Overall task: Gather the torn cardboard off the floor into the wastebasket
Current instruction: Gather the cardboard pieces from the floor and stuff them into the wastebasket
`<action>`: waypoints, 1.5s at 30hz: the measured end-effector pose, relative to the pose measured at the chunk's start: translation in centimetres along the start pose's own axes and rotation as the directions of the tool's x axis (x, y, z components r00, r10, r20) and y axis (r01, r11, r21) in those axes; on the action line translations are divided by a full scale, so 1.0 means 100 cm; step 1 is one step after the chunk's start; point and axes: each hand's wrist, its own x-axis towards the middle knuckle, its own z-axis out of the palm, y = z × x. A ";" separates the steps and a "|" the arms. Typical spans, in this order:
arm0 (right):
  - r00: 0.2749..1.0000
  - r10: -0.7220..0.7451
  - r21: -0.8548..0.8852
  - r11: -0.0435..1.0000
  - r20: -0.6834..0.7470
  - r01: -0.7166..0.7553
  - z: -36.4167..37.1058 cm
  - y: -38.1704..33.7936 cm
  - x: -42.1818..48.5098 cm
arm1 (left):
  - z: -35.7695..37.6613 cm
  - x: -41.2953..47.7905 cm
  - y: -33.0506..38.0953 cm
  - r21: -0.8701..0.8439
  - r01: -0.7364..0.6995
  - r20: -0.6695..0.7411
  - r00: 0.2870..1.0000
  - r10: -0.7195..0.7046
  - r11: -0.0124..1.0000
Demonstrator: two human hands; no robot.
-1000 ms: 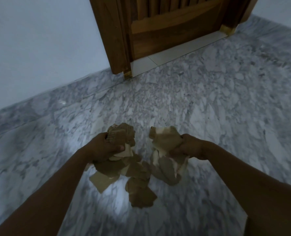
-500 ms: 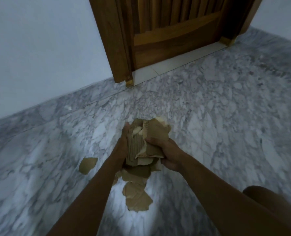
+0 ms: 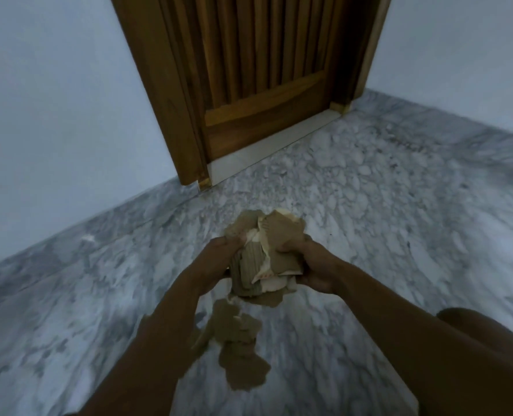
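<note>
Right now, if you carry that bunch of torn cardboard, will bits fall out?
Probably some. The cardboard bundle is many separate torn scraps pressed between the left hand and right hand, so a few may slip out; loose pieces show below it. It is likely light and bendy: the scraps look thin and crumpled.

Cardboard bundle [image 3: 267, 253] before door [image 3: 264, 85]; loose pieces [image 3: 240, 355] on floor [image 3: 399, 220], nearer person than bundle

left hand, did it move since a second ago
Yes. Judged against the door frame, the left hand moved rightward, joining the right hand on one cardboard bundle.
</note>
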 end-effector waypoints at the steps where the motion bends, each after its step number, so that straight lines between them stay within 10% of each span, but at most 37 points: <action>1: 1.000 -0.013 0.009 1.000 -0.012 0.013 -0.001 -0.004 -0.007 | 0.002 -0.001 0.008 0.017 -0.029 0.022 0.999 0.028 0.999; 12: 0.912 -0.266 0.071 0.951 -0.311 0.302 -0.060 -0.046 -0.106 | 0.107 0.023 0.097 0.114 -0.301 0.370 0.898 0.240 0.947; 24: 0.639 -0.387 0.001 0.855 -0.664 0.519 -0.232 -0.068 -0.316 | 0.390 -0.018 0.162 0.135 -0.435 0.659 0.710 0.247 0.890; 40: 0.029 -0.167 -0.098 0.702 -0.986 0.705 -0.517 0.050 -0.701 | 0.878 -0.254 0.099 0.153 -0.571 0.912 0.395 0.107 0.806; 45: -0.092 0.011 -0.025 0.927 -0.996 0.375 -0.551 0.078 -0.772 | 0.948 -0.305 0.073 0.145 -0.542 0.910 0.402 0.103 0.828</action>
